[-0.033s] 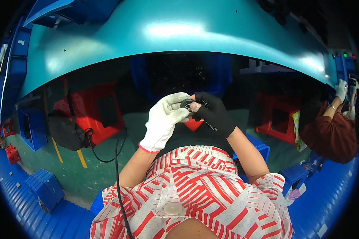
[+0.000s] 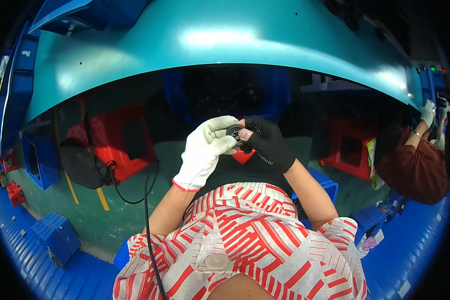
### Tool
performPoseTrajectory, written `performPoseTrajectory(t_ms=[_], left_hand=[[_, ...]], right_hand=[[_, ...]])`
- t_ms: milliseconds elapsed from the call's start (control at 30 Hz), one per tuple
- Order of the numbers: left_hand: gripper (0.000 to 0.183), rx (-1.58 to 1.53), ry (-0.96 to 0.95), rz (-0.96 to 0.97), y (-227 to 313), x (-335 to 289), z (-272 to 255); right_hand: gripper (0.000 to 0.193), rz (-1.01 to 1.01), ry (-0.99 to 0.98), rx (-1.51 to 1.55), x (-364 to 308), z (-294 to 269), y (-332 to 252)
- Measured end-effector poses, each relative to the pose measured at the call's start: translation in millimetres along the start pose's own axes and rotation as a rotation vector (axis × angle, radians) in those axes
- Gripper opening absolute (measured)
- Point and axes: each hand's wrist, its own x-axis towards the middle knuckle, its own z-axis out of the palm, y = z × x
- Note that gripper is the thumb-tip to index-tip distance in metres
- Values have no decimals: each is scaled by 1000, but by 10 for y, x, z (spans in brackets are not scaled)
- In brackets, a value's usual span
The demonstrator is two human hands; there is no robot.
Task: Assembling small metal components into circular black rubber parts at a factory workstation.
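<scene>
Above my lap, both hands hold a small round black wheel (image 2: 233, 131) with thin spokes. My left hand (image 2: 205, 147), in a white knitted glove with a red cuff edge, pinches its left side between thumb and fingers. My right hand (image 2: 270, 142) wears a black glove that leaves the thumb tip bare. That thumb presses on the wheel's face near its middle, and the fingers are curled behind it. Part of the wheel's rim is hidden by the fingers. Beyond the hands, under the bench, a blue bin (image 2: 176, 97) holds small dark parts.
A teal bench (image 2: 225, 50) curves across the far side. Red stools stand left (image 2: 125, 172) and right (image 2: 330, 161), the left one beside a black bag (image 2: 80, 162). A black cable (image 2: 149, 235) runs down my left side. Another person (image 2: 417, 172) works at far right.
Almost nothing differs. My right thumb has shifted very slightly on the wheel's face, and both hands keep their hold.
</scene>
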Motion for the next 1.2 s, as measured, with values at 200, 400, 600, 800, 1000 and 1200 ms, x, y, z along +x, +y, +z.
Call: performPoseTrajectory(t_ms=[200,400,600,800,1000,1200], left_hand=[[41,-256,-153,-89,-90,104,-122],[51,187,105,127,-127,-11,60],[50,408,107,67,35,10,99],[43,213,90,43,40,82,14],[44,73,39,6,-113,-15,-58],[58,402,185,162,-55,-16,78]], right_hand=[[24,74,21,107,11,23,23],[24,-156,147,-82,34,128,110],[23,-365,65,-638,143,-32,14],[30,-535,8,-773,150,-49,6],[52,-563,-108,-879,73,-7,84],[49,-596,-86,-1002,140,24,-45]])
